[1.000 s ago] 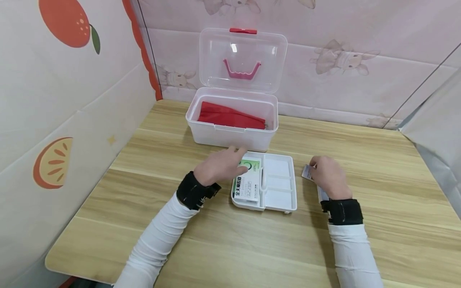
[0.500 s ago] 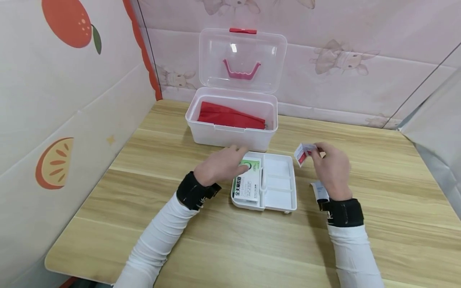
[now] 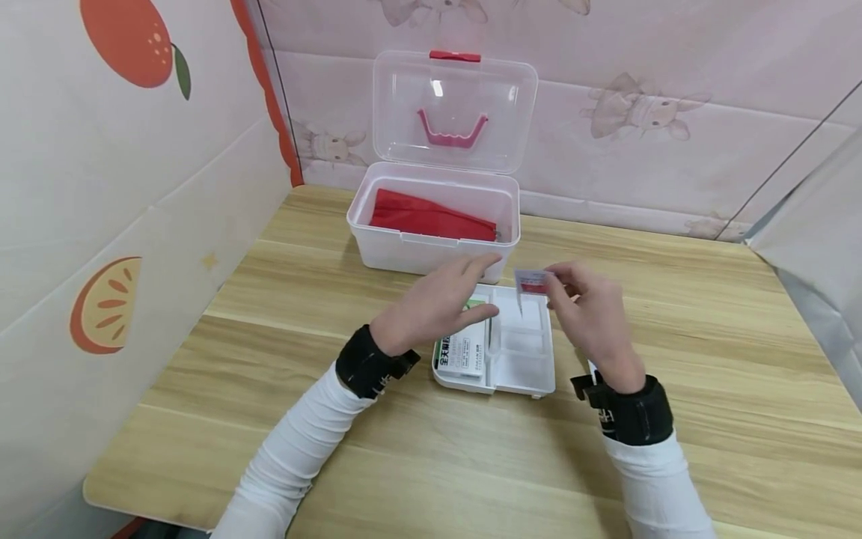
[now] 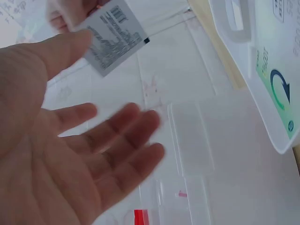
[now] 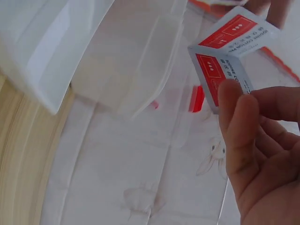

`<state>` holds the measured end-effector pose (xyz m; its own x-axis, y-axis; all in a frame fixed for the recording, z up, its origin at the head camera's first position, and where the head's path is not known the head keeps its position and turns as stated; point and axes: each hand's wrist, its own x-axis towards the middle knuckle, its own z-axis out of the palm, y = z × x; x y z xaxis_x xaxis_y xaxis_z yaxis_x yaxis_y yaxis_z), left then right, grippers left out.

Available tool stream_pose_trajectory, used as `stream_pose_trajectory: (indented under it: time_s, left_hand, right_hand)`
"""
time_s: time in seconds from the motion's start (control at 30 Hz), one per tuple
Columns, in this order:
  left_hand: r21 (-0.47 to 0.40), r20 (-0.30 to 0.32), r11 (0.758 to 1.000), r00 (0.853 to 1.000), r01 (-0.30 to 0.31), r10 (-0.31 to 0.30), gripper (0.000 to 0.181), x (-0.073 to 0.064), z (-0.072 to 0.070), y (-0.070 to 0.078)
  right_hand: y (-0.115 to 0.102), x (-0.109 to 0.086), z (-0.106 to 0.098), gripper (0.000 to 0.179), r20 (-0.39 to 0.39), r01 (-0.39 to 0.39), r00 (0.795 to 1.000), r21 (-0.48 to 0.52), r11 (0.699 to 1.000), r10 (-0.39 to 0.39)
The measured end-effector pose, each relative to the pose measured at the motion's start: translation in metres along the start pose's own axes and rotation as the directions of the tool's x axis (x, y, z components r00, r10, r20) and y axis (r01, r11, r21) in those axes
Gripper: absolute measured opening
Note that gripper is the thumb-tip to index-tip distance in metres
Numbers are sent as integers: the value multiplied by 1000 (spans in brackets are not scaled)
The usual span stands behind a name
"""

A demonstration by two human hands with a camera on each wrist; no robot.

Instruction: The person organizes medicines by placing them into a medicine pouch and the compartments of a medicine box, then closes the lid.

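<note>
My right hand (image 3: 595, 314) pinches a folded pair of iodine cotton pad sachets (image 3: 532, 283) between thumb and fingers, above the right side of a white divided tray (image 3: 524, 372). Red and white printing shows on the sachets (image 5: 213, 77) in the right wrist view. With fingers spread and thumb apart, my left hand (image 3: 434, 308) hovers over the tray's left part, holding nothing. Beneath it a white and green medicine box (image 3: 461, 355) lies in the tray, partly hidden by that hand. The left wrist view shows a sachet's grey printed back close to the left thumb.
Behind the tray stands a clear plastic box (image 3: 431, 258), its lid (image 3: 397, 112) raised, with a red pouch (image 3: 431, 217) inside. A small white piece (image 3: 592, 369) shows on the wooden table (image 3: 431, 464) beside my right wrist, mostly hidden.
The right hand has lifted the sachets off the table at the right and carried them left over the tray. My left hand has shifted slightly right and its fingers have spread.
</note>
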<state>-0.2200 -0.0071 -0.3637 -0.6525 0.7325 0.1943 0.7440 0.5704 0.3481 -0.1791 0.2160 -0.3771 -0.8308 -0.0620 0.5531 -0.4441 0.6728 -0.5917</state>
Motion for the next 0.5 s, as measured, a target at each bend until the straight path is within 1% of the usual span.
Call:
stream_pose_trajectory:
  time_s: [0.07,0.13,0.2,0.27,0.3,0.37,0.5]
  left_hand:
    - [-16,-38,999,998,-40,39,73,1,1,2]
    - [-15,-83,996,992,-92,91,68,2,2,3]
    - [-10,-125,991,983,-135,133,56,2,3,3]
    - [-8,-154,986,975,-165,162,40,2,3,3]
    - [-9,-163,985,972,-172,169,33,2,4,3]
    - [-13,-164,985,973,-169,165,22,2,4,3]
    - [-15,-135,989,980,-148,144,17,2,4,5]
  right_hand:
    - [-6,-1,2,12,32,13,999,31,999,-14]
    - [-11,-1,4,11,57,30,998,57,998,-34]
    - [-14,-1,5,10,81,46,995,88,995,-54]
    - [-15,-1,5,9,109,53,992,113,992,-65]
    - [-16,-1,4,9,126,50,990,124,991,-65]
    - [-15,-1,3,9,168,41,984,140,989,-64]
    - [-14,-1,-1,11,259,18,964,149,989,-56]
